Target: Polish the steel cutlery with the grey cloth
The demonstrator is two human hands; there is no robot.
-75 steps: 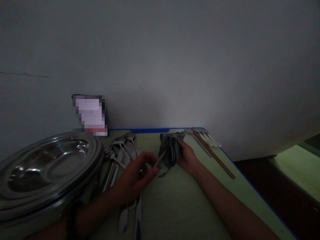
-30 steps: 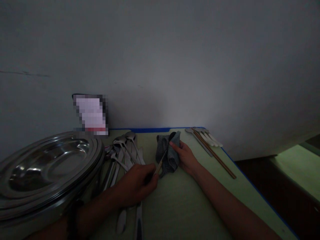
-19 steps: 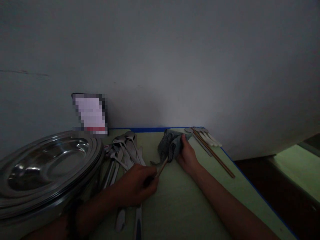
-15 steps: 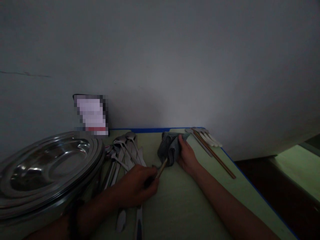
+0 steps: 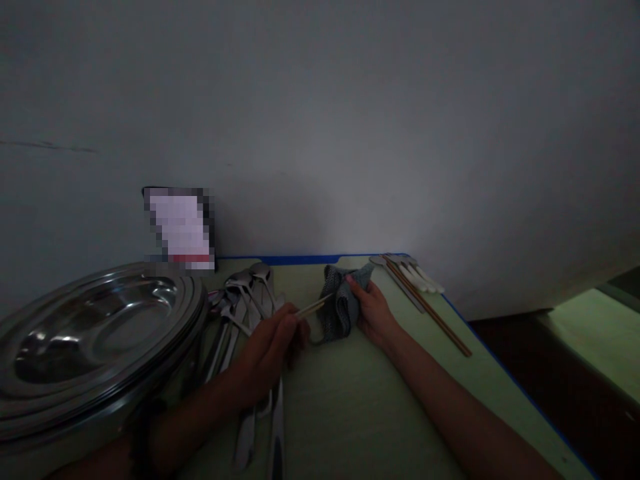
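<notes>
Your left hand (image 5: 273,347) is closed around the near end of 1 thin pale wooden stick (image 5: 314,307). Its far end runs into the crumpled grey knitted cloth (image 5: 336,310). Your right hand (image 5: 374,315) pinches that cloth from the right, low over the pale green table (image 5: 360,413). A pile of steel spoons (image 5: 245,293) lies just left of your left hand, with stacked round steel trays (image 5: 95,333) beyond it. Brown chopsticks (image 5: 425,303) lie to the right.

Dim room, plain grey wall (image 5: 350,120), green blue-edged table (image 5: 360,413)
</notes>
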